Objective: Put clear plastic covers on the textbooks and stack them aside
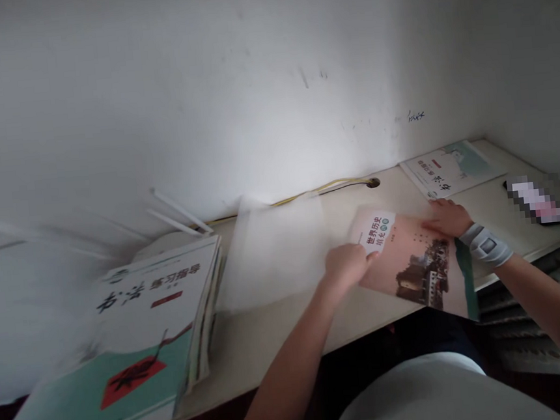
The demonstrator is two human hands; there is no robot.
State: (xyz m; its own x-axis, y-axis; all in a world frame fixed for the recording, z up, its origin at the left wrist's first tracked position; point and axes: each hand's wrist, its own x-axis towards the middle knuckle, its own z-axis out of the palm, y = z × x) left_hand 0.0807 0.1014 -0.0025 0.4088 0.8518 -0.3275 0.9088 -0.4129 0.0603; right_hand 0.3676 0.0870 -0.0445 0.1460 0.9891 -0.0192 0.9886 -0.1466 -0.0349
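Note:
A pink history workbook point(411, 251) with a photo of a crowd on its cover lies tilted over the front of the desk, its lower edge past the desk's rim. My left hand point(348, 265) is closed on its left edge, thumb on top of the cover. At the upper right edge, my right hand point(450, 218) grips the same workbook, fingers curled over the cover. A grey band with a watch-like face point(487, 245) circles my right wrist. Along the workbook's right side shows a green strip; whether it belongs to another book I cannot tell.
Calligraphy practice books point(148, 326) are stacked at the left. A blurred translucent sheet point(276, 249) lies beside them. Another calligraphy book point(453, 167) sits at the back right, near a phone point(539, 200). Yellow cable point(341, 182) runs along the wall into a desk hole point(372, 183).

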